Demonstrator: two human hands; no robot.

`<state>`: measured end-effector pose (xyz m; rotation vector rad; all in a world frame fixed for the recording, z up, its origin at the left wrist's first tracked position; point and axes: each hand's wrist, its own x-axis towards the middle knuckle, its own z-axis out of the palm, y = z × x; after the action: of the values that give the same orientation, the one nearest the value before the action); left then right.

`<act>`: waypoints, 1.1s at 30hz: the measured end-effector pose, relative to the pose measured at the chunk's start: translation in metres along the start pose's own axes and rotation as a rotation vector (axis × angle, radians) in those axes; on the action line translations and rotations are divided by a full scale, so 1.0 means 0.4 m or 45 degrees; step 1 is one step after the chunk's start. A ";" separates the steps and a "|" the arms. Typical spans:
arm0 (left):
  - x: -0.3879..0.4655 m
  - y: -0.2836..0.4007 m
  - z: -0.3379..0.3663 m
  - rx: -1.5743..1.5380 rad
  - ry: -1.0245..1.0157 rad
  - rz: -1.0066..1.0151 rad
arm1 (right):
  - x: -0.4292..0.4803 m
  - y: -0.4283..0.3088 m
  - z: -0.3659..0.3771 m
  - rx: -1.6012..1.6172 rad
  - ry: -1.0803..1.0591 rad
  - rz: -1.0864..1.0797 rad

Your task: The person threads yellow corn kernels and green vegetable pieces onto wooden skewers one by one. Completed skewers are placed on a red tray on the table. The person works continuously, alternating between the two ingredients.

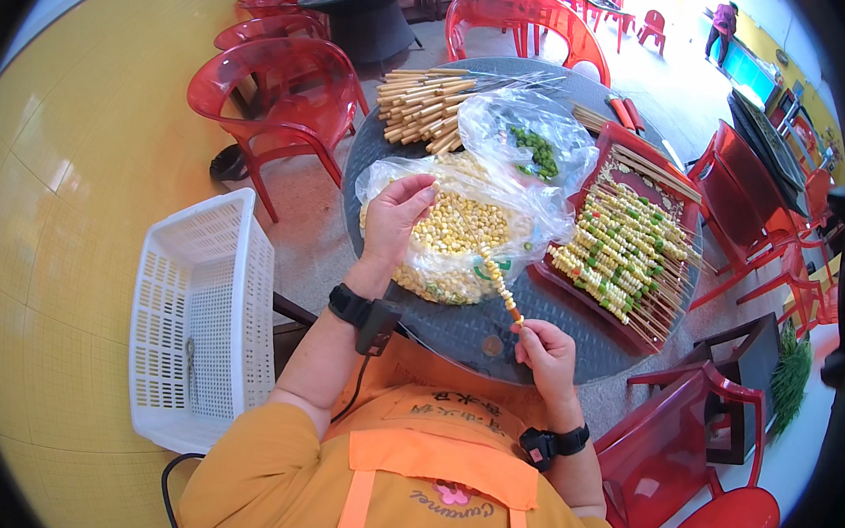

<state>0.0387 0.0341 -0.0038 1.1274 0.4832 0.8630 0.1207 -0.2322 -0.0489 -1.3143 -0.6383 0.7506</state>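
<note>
My right hand grips the lower end of a partly threaded skewer, just in front of the table edge. Yellow corn kernels line its middle, and an orange-brown piece sits near my fingers. The thin upper end slants toward my left hand. That hand hovers over a clear plastic bag of loose corn kernels, thumb and forefinger close together. Whether a kernel or the skewer's tip is between them cannot be made out. On the right, a dark red tray holds rows of finished corn skewers dotted with green pieces.
Behind the corn, a second plastic bag holds chopped green pieces. Wooden-handled metal skewers are heaped at the back left; red-handled tools lie back right. A white plastic basket stands left. Red chairs surround the round table. A person stands far off.
</note>
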 end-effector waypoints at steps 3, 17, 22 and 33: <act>-0.001 -0.003 0.003 -0.018 -0.005 0.069 | 0.001 -0.002 0.003 -0.024 -0.010 -0.021; -0.004 0.000 0.011 0.132 -0.020 0.241 | 0.003 -0.006 0.008 -0.065 -0.018 -0.047; -0.010 0.003 0.018 0.192 -0.009 0.278 | 0.002 -0.006 0.009 -0.081 -0.011 -0.043; -0.009 -0.003 0.024 0.238 -0.014 0.356 | 0.003 -0.005 0.010 -0.091 -0.011 -0.040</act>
<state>0.0440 0.0256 -0.0015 1.3929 0.4083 1.0698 0.1187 -0.2291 -0.0464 -1.3642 -0.6970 0.7141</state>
